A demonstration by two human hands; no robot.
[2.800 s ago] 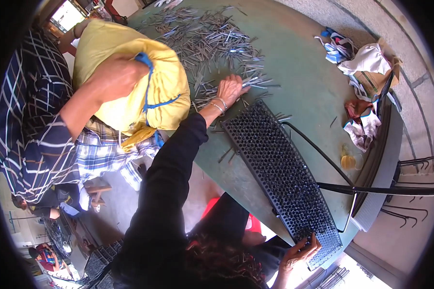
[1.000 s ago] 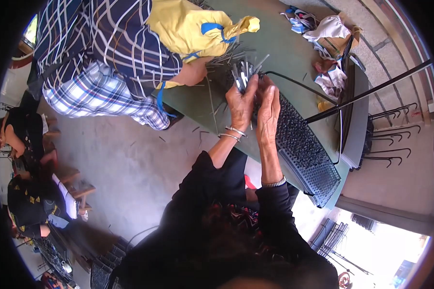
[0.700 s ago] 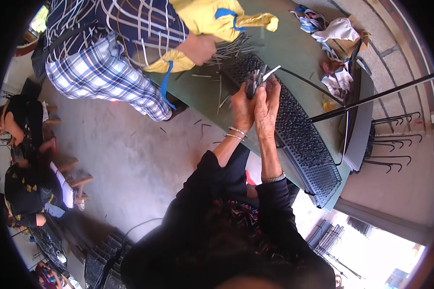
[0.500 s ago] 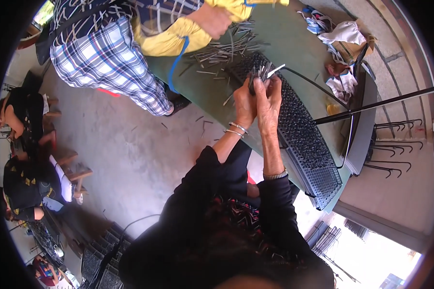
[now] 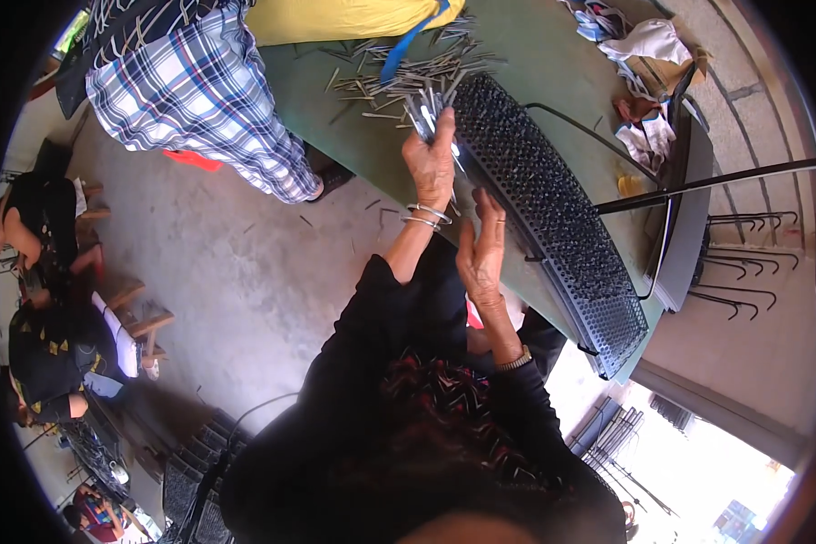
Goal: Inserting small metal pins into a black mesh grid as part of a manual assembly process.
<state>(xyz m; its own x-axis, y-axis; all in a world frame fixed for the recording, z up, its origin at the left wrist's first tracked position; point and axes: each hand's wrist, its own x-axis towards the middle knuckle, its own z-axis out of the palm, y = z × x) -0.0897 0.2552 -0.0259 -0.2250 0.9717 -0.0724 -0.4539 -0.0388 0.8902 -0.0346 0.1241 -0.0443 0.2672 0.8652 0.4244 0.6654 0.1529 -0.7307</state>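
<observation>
My left hand (image 5: 429,168) is closed around a bunch of thin grey strips (image 5: 423,113), which stick up past the thumb at the near edge of the table. Lower and to the right, my right hand (image 5: 483,249) holds nothing visible, its fingers stretched and its thumb apart. It is beside the long side of a curved black perforated tray (image 5: 624,344), whose holes are mostly filled with upright dark pieces. Beyond my left hand, a loose pile of similar strips (image 5: 376,86) is scattered on the green tabletop (image 5: 567,127).
A co-worker's yellow sleeve (image 5: 335,20) reaches over the pile. A black rod (image 5: 743,188) and a bent black wire (image 5: 589,140) cross the table's right side. Crumpled cloths (image 5: 648,63) lie at the far right. Black hooks (image 5: 739,263) hang beyond the table.
My hands have parted. The left moved left off the tray with the strips; the right dropped down toward me and opened. The co-worker's hand has left the view.
</observation>
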